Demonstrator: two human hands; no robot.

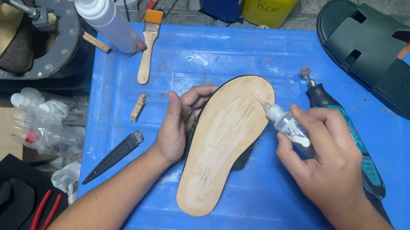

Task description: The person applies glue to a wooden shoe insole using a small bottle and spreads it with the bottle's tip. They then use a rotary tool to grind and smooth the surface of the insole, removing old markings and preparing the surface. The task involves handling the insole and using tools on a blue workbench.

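Observation:
A tan sandal sole (pixel 222 146) lies bottom-up on the blue table (pixel 277 212), its surface smeared whitish. My left hand (pixel 178 124) grips the sole's left edge, fingers curled over the rim. My right hand (pixel 319 152) holds a small clear glue bottle (pixel 285 122), its white nozzle pointing at the upper right part of the sole, close to the surface.
A teal rotary tool (pixel 350 138) lies right of the sole, partly under my right hand. A dark green sandal (pixel 376 52) rests at the far right corner. A paintbrush (pixel 148 46), a white squeeze bottle (pixel 102 13), a small wood scrap (pixel 138 107) and a black knife (pixel 116 155) lie on the left.

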